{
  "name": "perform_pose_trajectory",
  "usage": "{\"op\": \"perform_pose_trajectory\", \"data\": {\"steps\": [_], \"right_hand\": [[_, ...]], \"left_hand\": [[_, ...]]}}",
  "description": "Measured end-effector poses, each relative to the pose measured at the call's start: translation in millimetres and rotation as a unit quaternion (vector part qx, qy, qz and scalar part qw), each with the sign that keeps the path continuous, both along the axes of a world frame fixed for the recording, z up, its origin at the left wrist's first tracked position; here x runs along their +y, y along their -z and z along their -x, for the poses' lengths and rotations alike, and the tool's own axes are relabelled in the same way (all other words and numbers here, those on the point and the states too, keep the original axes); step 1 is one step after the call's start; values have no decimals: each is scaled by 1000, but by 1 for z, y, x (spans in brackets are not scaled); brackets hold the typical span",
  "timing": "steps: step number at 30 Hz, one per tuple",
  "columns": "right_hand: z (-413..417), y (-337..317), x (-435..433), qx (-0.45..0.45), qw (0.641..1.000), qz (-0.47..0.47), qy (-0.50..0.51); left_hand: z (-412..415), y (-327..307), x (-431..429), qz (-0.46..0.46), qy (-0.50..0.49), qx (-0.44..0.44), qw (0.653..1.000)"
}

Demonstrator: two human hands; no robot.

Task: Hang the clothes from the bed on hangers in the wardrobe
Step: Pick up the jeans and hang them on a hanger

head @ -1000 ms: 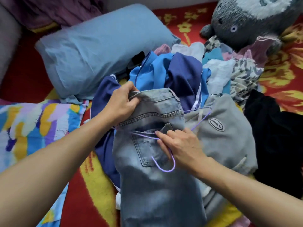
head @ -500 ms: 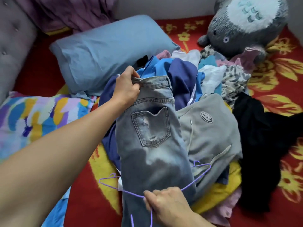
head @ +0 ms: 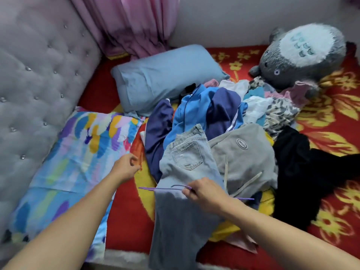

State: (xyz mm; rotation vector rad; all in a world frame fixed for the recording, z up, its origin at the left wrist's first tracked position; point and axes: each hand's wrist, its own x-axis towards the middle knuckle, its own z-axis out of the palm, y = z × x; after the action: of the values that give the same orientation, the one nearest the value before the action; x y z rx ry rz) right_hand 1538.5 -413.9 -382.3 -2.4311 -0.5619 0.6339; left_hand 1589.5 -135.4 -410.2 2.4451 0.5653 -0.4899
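Light blue jeans (head: 187, 158) hang folded over a thin purple wire hanger (head: 155, 189), waistband end lying on the clothes pile, legs trailing toward me. My right hand (head: 204, 193) grips the hanger near its hook. My left hand (head: 125, 167) hovers left of the jeans over the red bedspread, fingers loosely curled, holding nothing. Behind the jeans lies a heap of clothes: a blue jacket (head: 204, 106), a grey sweatshirt (head: 243, 152), a black garment (head: 298, 168) and patterned pieces (head: 278, 112).
A blue pillow (head: 165, 75) and a multicoloured pillow (head: 81, 152) lie to the left. A grey tufted headboard (head: 39, 84) stands at far left, a pink curtain (head: 126, 26) behind. A grey plush toy (head: 303, 55) sits at back right.
My left hand has let go of the jeans' waistband and moved down to the left. The waistband has dropped onto the pile. My right hand has lifted the hanger a little; the view pulled back.
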Motion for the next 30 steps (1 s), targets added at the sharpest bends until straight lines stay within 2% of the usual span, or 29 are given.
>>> {"op": "perform_pose_trajectory", "data": {"steps": [7,13,18,20,24,30], "right_hand": [[-5,-125,3,-84,995,-14,-51],[36,-232,15,-124,981,-80,-125],[98,-313,46,-128,953,-129,-244],[127,-342,61,-106,942,-152,-279],[199,-378,87,-8,915,-204,-348],[348,-384,124,55,850,-154,-501]], "left_hand": [[167,-66,2,47,-156,34,986],[299,-157,-32,29,-257,-40,965],[393,-220,-62,4,-298,-105,949],[428,-239,-65,-4,-315,-113,942],[505,-268,-63,-27,-359,-140,922],[651,-302,-82,-43,-459,-149,875]]}}
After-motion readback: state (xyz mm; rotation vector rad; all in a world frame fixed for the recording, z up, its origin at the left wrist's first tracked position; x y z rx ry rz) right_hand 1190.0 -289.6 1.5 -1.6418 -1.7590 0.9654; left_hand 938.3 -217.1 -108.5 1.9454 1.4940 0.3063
